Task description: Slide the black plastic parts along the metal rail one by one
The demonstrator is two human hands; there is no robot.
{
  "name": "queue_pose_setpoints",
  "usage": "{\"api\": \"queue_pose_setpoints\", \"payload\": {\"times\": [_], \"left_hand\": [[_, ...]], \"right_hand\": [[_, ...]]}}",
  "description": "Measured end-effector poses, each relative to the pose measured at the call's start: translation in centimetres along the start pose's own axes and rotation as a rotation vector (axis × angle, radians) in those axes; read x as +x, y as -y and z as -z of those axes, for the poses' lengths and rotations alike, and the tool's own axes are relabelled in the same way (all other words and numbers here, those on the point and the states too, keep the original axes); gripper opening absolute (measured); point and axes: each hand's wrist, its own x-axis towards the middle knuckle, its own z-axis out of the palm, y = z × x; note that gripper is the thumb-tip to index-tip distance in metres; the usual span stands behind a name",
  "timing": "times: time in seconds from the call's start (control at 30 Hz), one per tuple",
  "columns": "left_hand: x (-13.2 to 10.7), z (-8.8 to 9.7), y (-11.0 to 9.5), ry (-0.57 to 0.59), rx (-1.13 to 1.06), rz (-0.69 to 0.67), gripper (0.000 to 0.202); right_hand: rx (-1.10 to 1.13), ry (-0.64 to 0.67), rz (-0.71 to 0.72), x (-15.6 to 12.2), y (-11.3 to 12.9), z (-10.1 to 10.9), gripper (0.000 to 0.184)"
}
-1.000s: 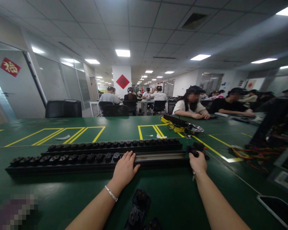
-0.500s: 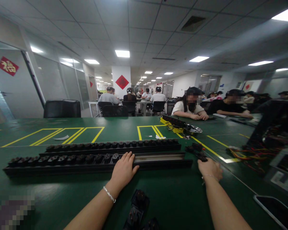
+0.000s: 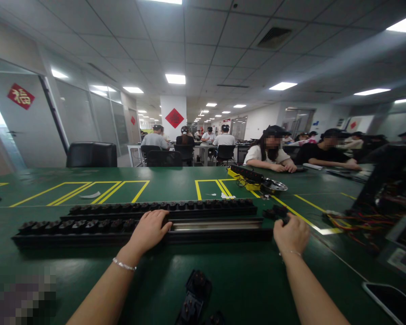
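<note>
Black socket modules (image 3: 196, 289) lie loose on the green bench (image 3: 243, 280) nearest the camera. Just beyond, the left hand (image 3: 149, 231) has slid leftward along the near rail (image 3: 88, 239) since a second ago, its fingers pressed together and flat on the last seated inserts (image 3: 88, 224), which leaves more of the bare metal channel (image 3: 216, 224) uncovered. Right hand (image 3: 292, 234) is back at the rail's right end beside the small module pile (image 3: 276, 211), fingers curled, back to camera, so cannot tell whether they pinch a piece; farther off, rear rail (image 3: 162, 206) filled end to end, metal dish (image 3: 276, 185) contents not legible.
</note>
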Motion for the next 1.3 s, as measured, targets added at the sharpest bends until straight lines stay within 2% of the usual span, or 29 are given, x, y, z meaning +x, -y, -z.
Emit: {"api": "queue_pose_setpoints", "payload": {"times": [0.07, 0.17, 0.3, 0.4, 0.5, 0.8, 1.3], "left_hand": [[-0.1, 0.2, 0.6, 0.047, -0.002, 0.023, 0.038], [-0.2, 0.3, 1.0, 0.121, -0.033, 0.021, 0.041], [0.0, 0.3, 1.4, 0.215, -0.067, 0.002, 0.044], [0.1, 0.3, 1.7, 0.235, -0.071, -0.003, 0.043], [0.2, 0.2, 1.8, 0.220, -0.073, -0.024, 0.040], [0.0, 0.4, 1.0, 0.187, 0.000, 0.014, 0.035], [0.2, 0.0, -1.2, 0.148, 0.014, -0.019, 0.036]], "right_hand": [[0.066, 0.027, 0.218, -1.0, 2.1, -0.1, 0.045], [0.118, 0.164, 0.459, -3.2, 5.0, -0.6, 0.043], [0.095, 0.337, 0.620, -6.0, 7.1, -1.4, 0.046], [0.024, 0.441, 0.630, -6.7, 7.4, -1.6, 0.045], [-0.013, 0.477, 0.620, -6.7, 7.5, -1.4, 0.044], [-0.023, 0.473, 0.607, -6.7, 7.9, -1.1, 0.044], [-0.030, 0.451, 0.611, -6.7, 7.9, -1.1, 0.042]]}}
